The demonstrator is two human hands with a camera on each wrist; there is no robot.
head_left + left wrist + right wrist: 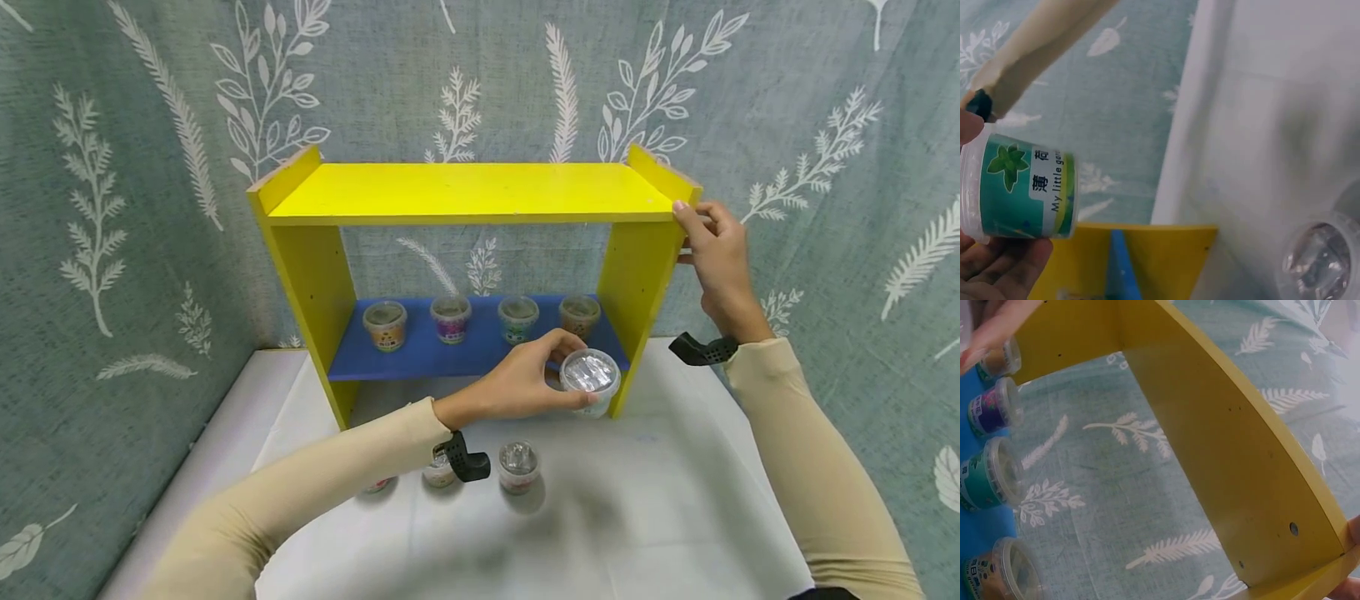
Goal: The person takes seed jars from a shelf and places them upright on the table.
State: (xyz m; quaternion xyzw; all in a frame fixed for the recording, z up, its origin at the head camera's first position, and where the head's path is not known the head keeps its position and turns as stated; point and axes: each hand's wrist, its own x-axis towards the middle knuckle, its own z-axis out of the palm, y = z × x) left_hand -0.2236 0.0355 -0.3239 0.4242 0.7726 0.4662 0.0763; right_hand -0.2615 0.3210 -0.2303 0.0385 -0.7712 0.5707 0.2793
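Observation:
My left hand [528, 379] grips a small clear plastic cup [591, 379] with a silvery sealed top, in front of the shelf unit's right side. The left wrist view shows this cup's green label [1019, 184] with a mint leaf and the words "My little garden". At the upper right corner of the yellow shelf unit [472, 190], my right hand [722, 262] holds the side panel, thumb on the front edge and fingers behind. Several lidded cups [451, 319] with coloured labels stand in a row on the blue lower board [450, 362].
On the white tabletop [645, 517] in front of the unit stand 3 more cups: one [519, 467] by itself, one [440, 473] partly behind my left wrist, and one [379, 485] mostly hidden by my sleeve. A leaf-patterned cloth [465, 83] hangs behind.

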